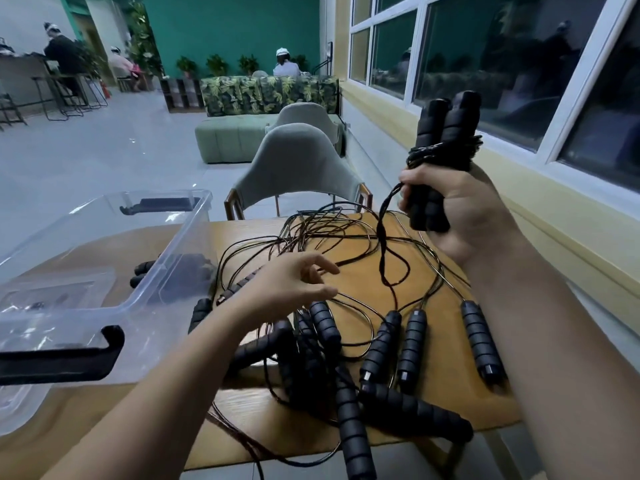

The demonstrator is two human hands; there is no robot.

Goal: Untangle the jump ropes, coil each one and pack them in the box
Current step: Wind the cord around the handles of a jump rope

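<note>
Right hand (460,209): raised above the right side of the worktop (446,271), grip closed round a coiled jump rope (446,133); its two black handles stand upright side by side, cord wound about them, one loop hanging down. Left hand (291,289): grip loosely spread, over the tangled ropes (346,244) mid-worktop. Loose handles (412,344): lying near the front edge. Clear box (194,223): just left of the tangle.

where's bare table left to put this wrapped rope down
Barest wood: the far strip of the table between the clear box and the cord tangle, and a gap between the lone right handle and the handle pair. Middle and near edge are crowded.
</note>
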